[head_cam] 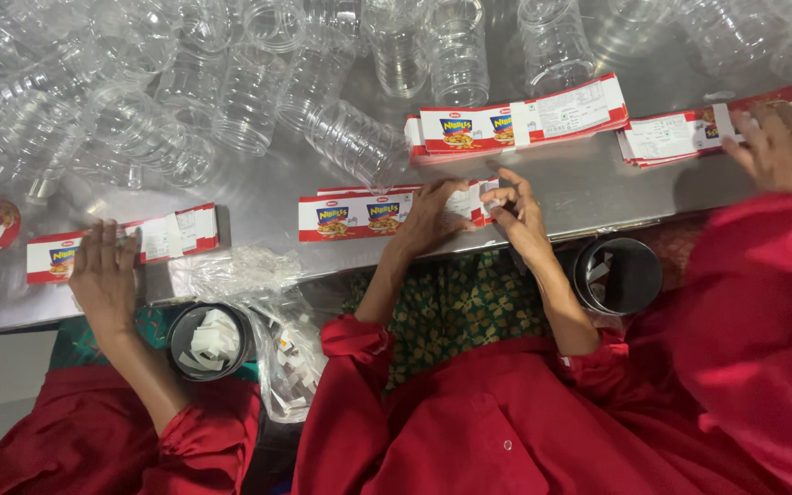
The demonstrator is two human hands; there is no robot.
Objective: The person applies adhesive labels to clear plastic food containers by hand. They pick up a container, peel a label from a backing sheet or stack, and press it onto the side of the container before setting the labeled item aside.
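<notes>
A stack of red and white printed labels lies on the steel table in front of me. My left hand presses down on the stack's right end, fingers curled over it. My right hand is right beside it, thumb and fingers pinched on the end of the top label at the stack's right edge. Both my sleeves are red. A clear plastic jar lies on its side just beyond the stack.
Several clear empty jars crowd the far side of the table. More label stacks lie about. One co-worker's hand is at left and another's at right. Two black cups of paper scraps sit below the table edge.
</notes>
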